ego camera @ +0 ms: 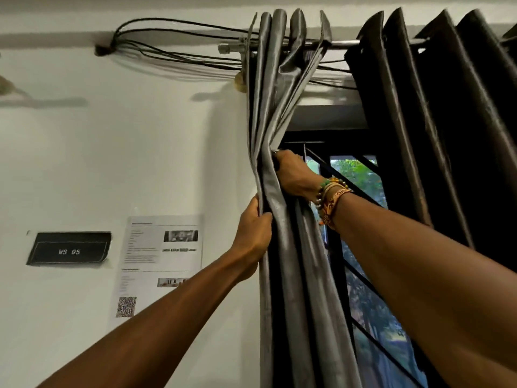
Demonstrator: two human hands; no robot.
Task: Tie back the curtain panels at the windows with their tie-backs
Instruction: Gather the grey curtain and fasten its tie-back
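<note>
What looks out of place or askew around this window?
Loose black cables sag in a bundle from a wall knot, past the rod and behind the curtain, not clipped down. The WS 05 label sits tilted with a lifting corner.

Only readable bit is "WS 05" in white on the black plate (69, 249), left of frame. Sheet (162, 259) beside it has a QR code, its print too blurry.

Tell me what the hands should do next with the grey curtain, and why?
Probably hold the bunched grey curtain with the left hand alone and free the right hand to fetch a tie-back. Both hands hold the folds together, and no tie-back shows around them yet.
</note>
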